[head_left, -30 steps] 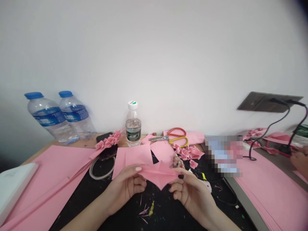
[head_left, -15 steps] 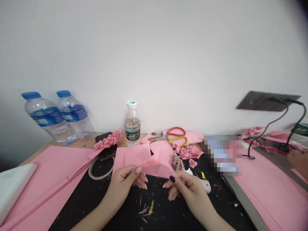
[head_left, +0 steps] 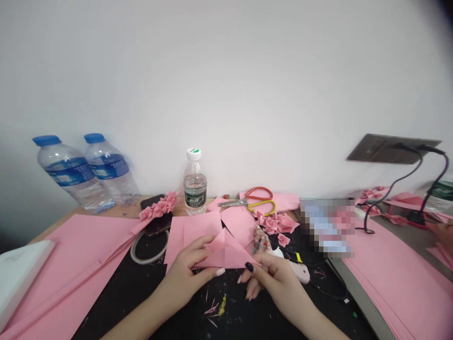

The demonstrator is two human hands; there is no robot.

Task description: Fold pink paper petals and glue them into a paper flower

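A folded pink paper [head_left: 228, 252], creased into a triangle with its peak away from me, is held between both hands above the black mat [head_left: 184, 307]. My left hand [head_left: 189, 269] grips its left side, thumb along the lower edge and fingers behind. At its right corner, my right hand [head_left: 271, 274] pinches it between thumb and forefinger. Behind the folded piece lie flat pink sheets [head_left: 201, 226]. Red-and-yellow-handled scissors [head_left: 247, 202] rest farther back, near several folded paper flowers [head_left: 276, 223].
Two large water bottles [head_left: 71, 170] lean at the left wall, and a smaller bottle [head_left: 195, 186] stands mid-back. A tape roll [head_left: 136, 255] lies left. On the right are a pixelated screen [head_left: 327, 226], black cables [head_left: 396, 182] and a pink paper stack [head_left: 399, 278]. Another person's hand [head_left: 444, 233] shows far right.
The pink paper has gone from a loosely bent, wide shape to a triangle with a raised peak. My left hand has shifted its grip, its thumb now at the lower edge.
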